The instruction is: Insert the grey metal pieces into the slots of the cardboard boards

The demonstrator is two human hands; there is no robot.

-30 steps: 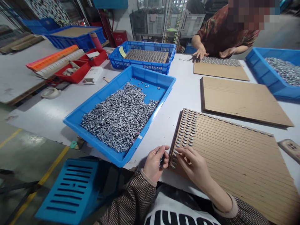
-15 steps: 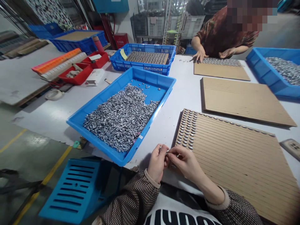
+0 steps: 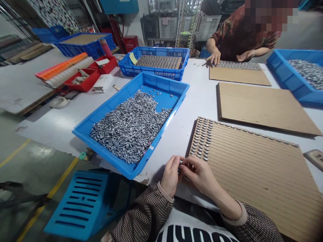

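Observation:
My left hand (image 3: pixel 170 175) is closed, fingers curled around small silver oval pieces (image 3: pixel 180 164), of which only a glint shows. Thumb and forefinger of my right hand (image 3: pixel 200 174) pinch at the same spot, touching the left fingertips. Both hands are over the near left corner of a grooved brown board (image 3: pixel 254 168). Rows of silver oval pieces (image 3: pixel 202 136) sit along its left side, and a line of them runs along the far edge. Left of my hands, a blue tray (image 3: pixel 164 131) holds a large heap of the same loose pieces (image 3: pixel 126 127).
Behind my board lies a stack of brown boards (image 3: pixel 264 106). Across the table a co-worker's hands (image 3: pixel 214 56) rest by another board (image 3: pixel 239 76). A blue crate (image 3: pixel 151 74), red bins (image 3: pixel 84 84), a tape roll (image 3: pixel 59 102) and a blue stool (image 3: pixel 75 201) are around.
My fingers have shifted slightly at the pinch, the left fingertips now closer together. The view has moved a little; the trays and boards stay in place.

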